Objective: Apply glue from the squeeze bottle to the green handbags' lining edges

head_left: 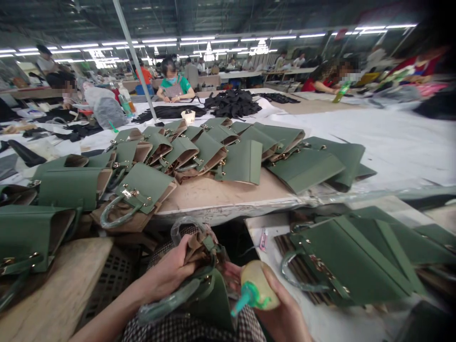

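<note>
A green handbag [212, 299] with plastic-wrapped handles lies on my lap, its brown lining showing at the top. My left hand [173, 268] is closed on the lining and edge of this handbag. In my right hand [285, 304] is a yellowish glue bottle [261, 280] with a green nozzle tilted down to the left. The fingertips of my right hand reach behind the bottle close to the handbag; whether they touch it is hard to tell.
Many green handbags [199, 152] cover the table ahead, and more stacked bags [349, 261] lie on the right. A small pink tool [262, 240] rests on the right board. A wooden board [67, 289] is at left. Co-workers [174, 83] sit beyond black pieces [231, 103].
</note>
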The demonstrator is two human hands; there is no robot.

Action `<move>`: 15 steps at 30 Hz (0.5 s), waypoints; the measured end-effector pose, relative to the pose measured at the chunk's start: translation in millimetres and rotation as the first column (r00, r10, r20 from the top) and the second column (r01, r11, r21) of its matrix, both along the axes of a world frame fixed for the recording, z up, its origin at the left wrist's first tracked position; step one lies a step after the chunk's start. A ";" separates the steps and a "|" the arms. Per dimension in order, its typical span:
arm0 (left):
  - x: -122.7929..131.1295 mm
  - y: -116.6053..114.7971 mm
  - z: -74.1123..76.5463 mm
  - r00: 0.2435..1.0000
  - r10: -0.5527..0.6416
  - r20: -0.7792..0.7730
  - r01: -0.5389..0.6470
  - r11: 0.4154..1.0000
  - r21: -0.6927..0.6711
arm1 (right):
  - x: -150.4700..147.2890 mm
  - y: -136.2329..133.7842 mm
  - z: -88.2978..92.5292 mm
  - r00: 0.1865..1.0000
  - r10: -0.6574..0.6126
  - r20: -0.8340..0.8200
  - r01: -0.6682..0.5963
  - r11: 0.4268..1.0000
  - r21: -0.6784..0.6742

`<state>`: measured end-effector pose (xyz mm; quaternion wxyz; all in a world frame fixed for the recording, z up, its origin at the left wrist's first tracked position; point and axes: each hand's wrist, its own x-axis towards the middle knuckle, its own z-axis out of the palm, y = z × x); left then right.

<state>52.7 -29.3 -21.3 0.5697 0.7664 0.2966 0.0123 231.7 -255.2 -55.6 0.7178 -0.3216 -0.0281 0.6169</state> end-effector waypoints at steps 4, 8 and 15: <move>-0.3 -4.6 6.8 0.994 0.079 0.075 -0.076 0.997 -0.034 | -3.3 10.4 -12.2 1.000 -0.003 -0.005 0.002 0.998 -0.059; -5.9 -9.0 13.6 0.988 0.112 0.108 -0.106 0.992 -0.062 | 3.4 13.5 -21.0 0.999 0.051 -0.017 -0.052 0.998 -0.027; -17.6 -24.5 38.7 0.984 0.125 0.126 -0.110 0.987 -0.120 | 4.3 11.7 -30.5 0.958 0.285 -0.014 -0.285 0.956 -0.070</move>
